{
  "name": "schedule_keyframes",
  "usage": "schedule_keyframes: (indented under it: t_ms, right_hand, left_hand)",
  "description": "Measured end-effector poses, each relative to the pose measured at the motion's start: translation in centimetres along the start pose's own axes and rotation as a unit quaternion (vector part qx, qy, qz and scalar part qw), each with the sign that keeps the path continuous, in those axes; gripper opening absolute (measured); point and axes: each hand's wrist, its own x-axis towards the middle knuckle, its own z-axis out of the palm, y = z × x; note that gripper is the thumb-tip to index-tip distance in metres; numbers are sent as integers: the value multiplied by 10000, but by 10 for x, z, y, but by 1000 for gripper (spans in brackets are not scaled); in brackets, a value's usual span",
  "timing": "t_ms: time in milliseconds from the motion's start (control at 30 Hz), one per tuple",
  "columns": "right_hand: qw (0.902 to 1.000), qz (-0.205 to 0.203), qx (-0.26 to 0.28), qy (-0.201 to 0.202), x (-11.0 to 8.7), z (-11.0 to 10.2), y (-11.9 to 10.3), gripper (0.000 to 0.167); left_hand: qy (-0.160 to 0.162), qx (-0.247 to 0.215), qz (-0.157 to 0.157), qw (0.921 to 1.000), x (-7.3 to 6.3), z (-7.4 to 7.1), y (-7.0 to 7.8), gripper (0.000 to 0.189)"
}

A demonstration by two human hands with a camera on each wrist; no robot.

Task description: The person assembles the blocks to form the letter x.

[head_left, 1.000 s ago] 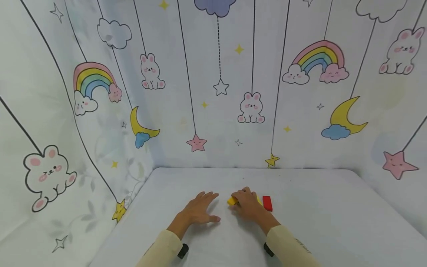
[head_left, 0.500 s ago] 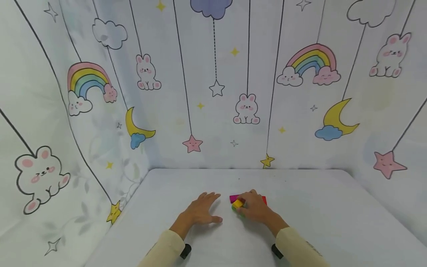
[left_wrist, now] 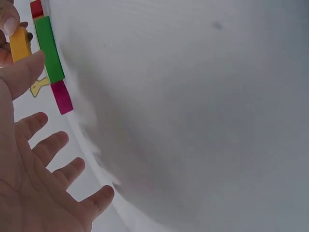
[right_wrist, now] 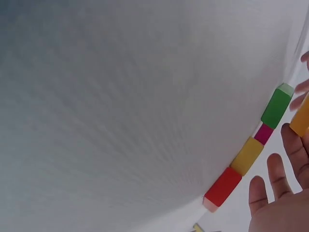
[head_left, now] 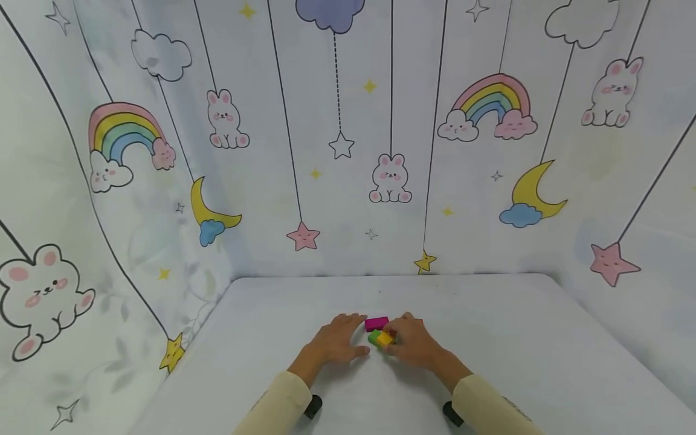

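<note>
My right hand point(head_left: 417, 342) pinches a yellow-orange block point(head_left: 385, 339) between thumb and fingers, close over a green block point(head_left: 373, 337). A magenta block point(head_left: 377, 324) lies just behind the green one. Facing them from the left is my left hand point(head_left: 338, 339), fingers spread and holding nothing. In the left wrist view its thumb overlaps the edge of the green block point(left_wrist: 49, 50). The right wrist view also shows a yellow block point(right_wrist: 247, 156) and a red block point(right_wrist: 223, 187) on the table; my right hand mostly hides these two in the head view.
A white-covered table point(head_left: 489, 338) spreads around the blocks. Behind and to the left hangs a white cloth point(head_left: 261, 181) printed with rabbits, stars and rainbows. Both forearms wear cream sleeves point(head_left: 277, 405), with a black wrist camera point(head_left: 313, 406) below the left one.
My right hand has shifted right and nearer with the yellow-orange block, uncovering the magenta and green blocks. The left hand has come closer to them. The head view has turned slightly right.
</note>
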Motion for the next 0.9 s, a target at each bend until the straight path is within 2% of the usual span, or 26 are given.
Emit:
schedule_keyframes:
  t_ms: [200, 333, 467, 633, 733, 900]
  right_hand:
    - [9995, -109, -292, -105, -4, 1, 1, 33]
    - [9992, -107, -334, -211, -10, -1, 1, 31]
    - [9989, -162, -365, -259, -18, -2, 1, 33]
    - [9988, 166, -56, -467, -28, 0, -5, 38]
    - [9981, 302, 83, -532, -34, 0, -11, 38]
    - [9981, 251, -27, -560, -45, -2, -17, 35]
  left_hand:
    - [26, -189, 72, 9998, 3, 6, 0, 68]
    - [143, -249, 466, 9985, 0, 6, 2, 63]
    - [260, 83, 832, 9962, -5, 4, 6, 59]
    - [54, 382, 1032, 9939, -14, 0, 13, 58]
    - [-97, 534, 1268, 9904, -18, 0, 16, 58]
    - [-296, 685, 1717, 9823, -20, 1, 18, 58]
